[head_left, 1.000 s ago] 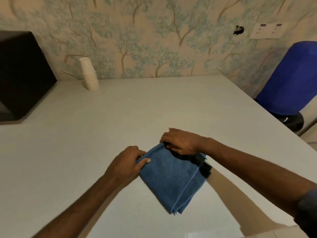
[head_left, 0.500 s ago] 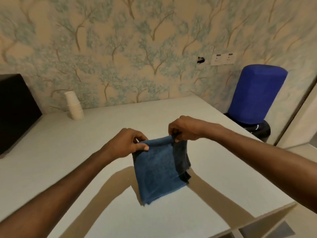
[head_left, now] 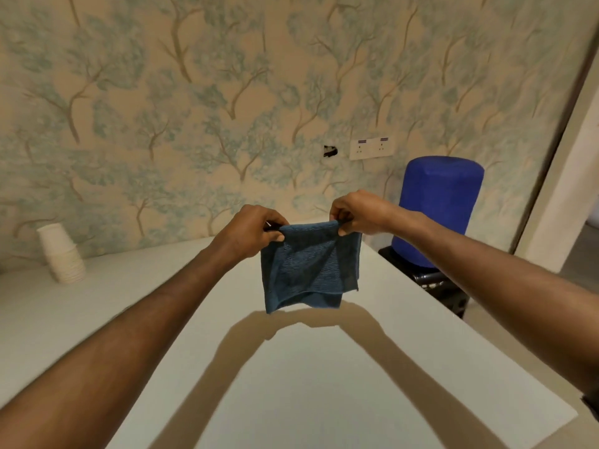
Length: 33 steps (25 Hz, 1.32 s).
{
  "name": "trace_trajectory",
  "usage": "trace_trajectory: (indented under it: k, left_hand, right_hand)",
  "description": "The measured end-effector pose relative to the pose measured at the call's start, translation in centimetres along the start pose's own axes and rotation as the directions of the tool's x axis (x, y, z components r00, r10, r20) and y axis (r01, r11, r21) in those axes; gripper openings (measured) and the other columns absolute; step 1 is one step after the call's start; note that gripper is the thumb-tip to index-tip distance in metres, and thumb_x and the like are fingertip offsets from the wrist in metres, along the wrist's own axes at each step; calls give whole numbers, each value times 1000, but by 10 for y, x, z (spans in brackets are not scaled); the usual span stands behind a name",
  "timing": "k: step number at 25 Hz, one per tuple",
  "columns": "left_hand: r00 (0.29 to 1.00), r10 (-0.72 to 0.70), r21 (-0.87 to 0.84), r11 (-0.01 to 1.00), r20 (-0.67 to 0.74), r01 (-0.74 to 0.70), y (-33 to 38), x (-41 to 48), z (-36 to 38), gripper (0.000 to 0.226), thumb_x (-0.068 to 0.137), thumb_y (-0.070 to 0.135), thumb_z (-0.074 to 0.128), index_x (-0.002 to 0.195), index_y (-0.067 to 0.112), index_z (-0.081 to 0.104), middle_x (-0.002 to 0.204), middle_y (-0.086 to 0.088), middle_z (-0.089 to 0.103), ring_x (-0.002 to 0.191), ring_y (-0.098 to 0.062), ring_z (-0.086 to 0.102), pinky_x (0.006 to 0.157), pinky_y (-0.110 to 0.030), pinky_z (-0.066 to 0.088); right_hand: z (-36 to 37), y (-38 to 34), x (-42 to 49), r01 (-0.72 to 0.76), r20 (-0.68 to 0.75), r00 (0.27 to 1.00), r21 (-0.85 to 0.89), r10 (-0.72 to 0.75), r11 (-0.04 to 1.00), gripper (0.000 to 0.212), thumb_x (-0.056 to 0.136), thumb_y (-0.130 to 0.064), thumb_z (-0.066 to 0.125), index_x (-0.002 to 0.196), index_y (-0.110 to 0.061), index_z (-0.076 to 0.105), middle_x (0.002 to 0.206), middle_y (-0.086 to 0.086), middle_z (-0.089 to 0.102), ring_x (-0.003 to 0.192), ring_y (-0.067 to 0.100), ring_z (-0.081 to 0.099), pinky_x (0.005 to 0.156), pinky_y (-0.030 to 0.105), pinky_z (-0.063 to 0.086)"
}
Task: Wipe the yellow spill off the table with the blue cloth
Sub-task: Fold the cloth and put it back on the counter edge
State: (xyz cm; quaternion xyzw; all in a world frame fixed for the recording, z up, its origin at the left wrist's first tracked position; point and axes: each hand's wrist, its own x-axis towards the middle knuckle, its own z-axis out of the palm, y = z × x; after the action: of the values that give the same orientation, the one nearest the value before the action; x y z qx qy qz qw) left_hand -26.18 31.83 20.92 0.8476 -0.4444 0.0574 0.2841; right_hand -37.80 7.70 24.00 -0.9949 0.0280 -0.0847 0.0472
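- Holding the blue cloth (head_left: 306, 264) in the air above the white table (head_left: 324, 384), both arms stretched forward from the lower corners of the view.
- Left hand (head_left: 251, 233) pinched shut on the cloth's upper left corner, knuckles up, thumb against the fabric.
- Right hand (head_left: 356, 212) pinched shut on the upper right corner, slightly higher than the left.
- Cloth count: 1, folded into layers, top edge pulled taut between the 2 hands, lower edge hanging free and clear of the table.
- Shadow of arms and cloth (head_left: 301, 322) cast on the tabletop directly beneath.
- Hands: 2; forearms: 2, both bare.
- Stack of white paper cups (head_left: 61, 254): 1 stack, upside down at the far left of the table, close to the wall, well apart from the cloth.
- Blue covered water dispenser (head_left: 437, 209): 1, beyond the table's right edge, partly hidden behind the right wrist.
- White socket plate (head_left: 372, 148): 1, on the tree-patterned wallpaper (head_left: 162, 108), with 1 dark hole (head_left: 330, 151) just to its left.
- Yellow spill: not identifiable on the visible tabletop.
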Motion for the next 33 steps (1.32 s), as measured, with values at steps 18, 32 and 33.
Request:
trace_trajectory:
  k: [18,32,33]
  left_hand:
    - [978,-194,-191,960,70,204,-30,247,164,27,89,8,74,115,9,79,112,-8,80,105,-26,75,92,-36,58]
    - [927,-373,-198,906,42,374,-192,347,289,31,92,-6,60,119,3,75,121,-10,76,114,-24,71,92,-8,50]
    - [922,-388,-204,902,10,381,-192,344,297,32,93,-6,58,120,3,75,124,-11,75,117,-24,69,98,-12,49]
  right_hand:
    - [50,287,205,172,263,948,57,-181,983,37,90,3,64,120,-19,68,121,4,71,111,24,65,96,44,56]
    - [250,355,351,-79,164,986,415,11,906,48,87,15,64,124,-16,58,116,11,71,91,21,70,75,27,57]
    - [263,355,348,-98,127,991,448,45,888,47,89,14,63,127,-13,58,120,12,70,97,26,70,84,33,58]
